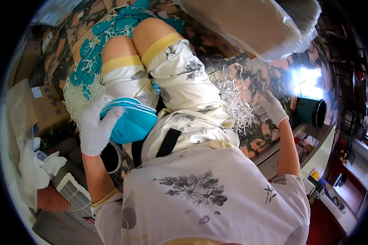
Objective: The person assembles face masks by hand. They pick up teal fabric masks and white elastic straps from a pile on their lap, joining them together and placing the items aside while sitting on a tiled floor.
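A stack of teal cup-shaped masks (133, 122) with white edges rests in my left hand (96, 126). That hand wears a white knit glove, and its thumb lies over the stack. Out to the right, my right hand (270, 107), also in a white glove, is held away from my body with its fingers loosely bent and apart; I see nothing in it. Beside it on the floor lies a loose heap of thin white strips (237, 98). Beyond my knees and to their left spread many more teal masks (92, 57) tangled with white straps.
A cardboard box (51, 108) stands at the left. Large plastic-wrapped bundles (249, 24) lie at the far right. Past my right hand are a dark teal bin (310, 111) and an open drawer or tray (274, 157). The floor is patterned stone (265, 77).
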